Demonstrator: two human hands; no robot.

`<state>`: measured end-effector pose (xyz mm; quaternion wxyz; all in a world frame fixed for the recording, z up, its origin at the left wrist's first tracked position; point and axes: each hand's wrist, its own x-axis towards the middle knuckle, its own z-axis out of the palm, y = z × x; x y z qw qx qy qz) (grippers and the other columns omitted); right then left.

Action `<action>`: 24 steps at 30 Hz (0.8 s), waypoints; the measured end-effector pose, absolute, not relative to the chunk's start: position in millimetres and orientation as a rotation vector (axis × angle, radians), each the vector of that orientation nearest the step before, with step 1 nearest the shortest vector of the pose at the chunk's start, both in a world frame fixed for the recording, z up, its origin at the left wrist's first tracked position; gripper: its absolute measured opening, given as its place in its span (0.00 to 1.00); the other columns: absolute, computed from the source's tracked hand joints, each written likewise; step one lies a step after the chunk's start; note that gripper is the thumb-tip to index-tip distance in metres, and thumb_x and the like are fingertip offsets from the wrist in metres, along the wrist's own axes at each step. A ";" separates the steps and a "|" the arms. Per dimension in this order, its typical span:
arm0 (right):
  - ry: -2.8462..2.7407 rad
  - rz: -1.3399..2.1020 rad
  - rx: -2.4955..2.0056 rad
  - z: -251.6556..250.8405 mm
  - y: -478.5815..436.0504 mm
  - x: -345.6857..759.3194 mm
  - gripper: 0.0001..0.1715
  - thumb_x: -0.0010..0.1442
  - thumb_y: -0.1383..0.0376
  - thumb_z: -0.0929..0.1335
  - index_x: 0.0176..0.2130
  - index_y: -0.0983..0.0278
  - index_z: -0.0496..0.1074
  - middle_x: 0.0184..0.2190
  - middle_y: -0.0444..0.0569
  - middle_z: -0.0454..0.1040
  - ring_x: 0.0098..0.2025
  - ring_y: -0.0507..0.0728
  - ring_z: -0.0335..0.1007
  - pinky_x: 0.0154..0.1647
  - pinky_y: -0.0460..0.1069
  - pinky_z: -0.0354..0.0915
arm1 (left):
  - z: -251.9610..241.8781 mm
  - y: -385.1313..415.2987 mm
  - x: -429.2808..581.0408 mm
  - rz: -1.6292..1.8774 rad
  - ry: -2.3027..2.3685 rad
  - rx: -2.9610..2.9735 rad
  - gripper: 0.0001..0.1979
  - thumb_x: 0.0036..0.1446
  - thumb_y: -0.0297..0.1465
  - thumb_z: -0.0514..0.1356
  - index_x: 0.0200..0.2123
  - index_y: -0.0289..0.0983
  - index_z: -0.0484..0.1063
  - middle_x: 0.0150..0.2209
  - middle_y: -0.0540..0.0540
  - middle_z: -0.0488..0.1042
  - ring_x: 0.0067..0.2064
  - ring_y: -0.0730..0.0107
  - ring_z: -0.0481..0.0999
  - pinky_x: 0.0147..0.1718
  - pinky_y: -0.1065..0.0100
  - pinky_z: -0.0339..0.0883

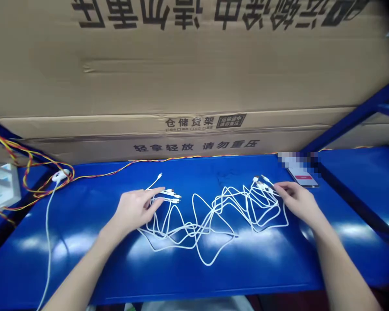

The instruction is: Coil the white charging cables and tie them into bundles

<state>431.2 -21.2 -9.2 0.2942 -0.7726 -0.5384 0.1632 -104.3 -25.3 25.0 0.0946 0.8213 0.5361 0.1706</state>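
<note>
white cables [213, 210] lay in a loose tangle across the middle of a glossy blue shelf [123, 280], their loops crossing one another between the two hands. the left hand [131, 207] was at the left end of the tangle, its thumb and forefinger closed to a narrow gap around several cables, just behind a small bunch of connectors [174, 200] that poked out to the right past the fingertips. one separate plug [159, 176] stuck out beyond that hand, toward the back of the shelf. the right hand [300, 201] was at the other end, fingers bent and nearly together, the tips touching the cables beside a second cluster of connectors [262, 185]; whether they gripped any, i could not tell. just behind the right hand lay a phone [301, 175], partly blurred out, with a red bar on its screen. a big cardboard box [194, 82] with dark printed characters stood along the back. red and yellow twisted wire [134, 161] ran along its foot and bunched at the left around a small white device [61, 175], from which a white cord [48, 237] hung toward the front.
</note>
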 end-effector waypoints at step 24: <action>-1.414 0.261 -2.141 -11.1 -25.9 442.3 0.23 0.57 0.48 0.68 0.39 0.63 0.81 0.32 0.53 0.83 0.35 0.62 0.79 0.38 0.53 0.68 | 57.9 -65.4 -144.6 1.006 1.269 1.045 0.25 0.50 0.38 0.75 0.50 0.37 0.77 0.31 0.46 0.79 0.25 0.68 0.77 0.23 0.70 0.71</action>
